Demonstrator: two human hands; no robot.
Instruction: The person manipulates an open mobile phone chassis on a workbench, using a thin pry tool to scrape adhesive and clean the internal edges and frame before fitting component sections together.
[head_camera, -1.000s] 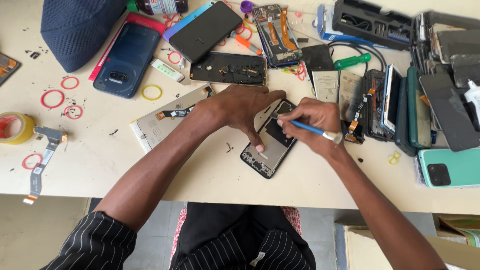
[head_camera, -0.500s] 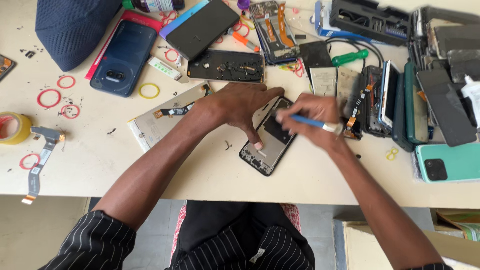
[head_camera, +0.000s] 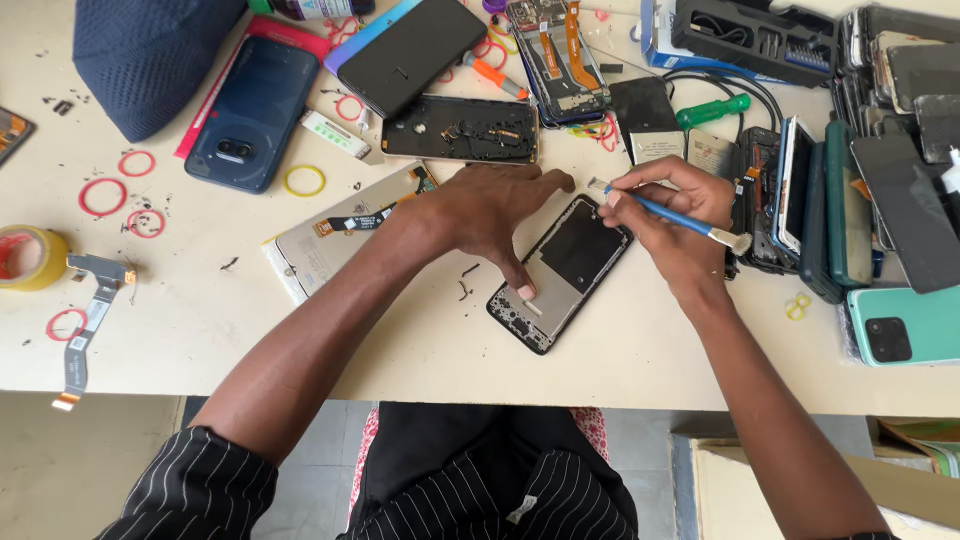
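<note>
Blue brush (head_camera: 668, 212) now pinched in my right hand (head_camera: 678, 205), tip shifted to far edge of opened phone frame (head_camera: 562, 272), centre table; left hand (head_camera: 495, 210) still flat, pinning frame. Reads as cleaning progressing along rim.

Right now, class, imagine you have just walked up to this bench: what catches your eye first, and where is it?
At the centre, an opened phone frame lies tilted on the cream table, pinned by the left hand while the right hand works a blue-handled brush at its top edge. To the right stands a crowded row of phones; red rubber rings dot the left side.
</note>
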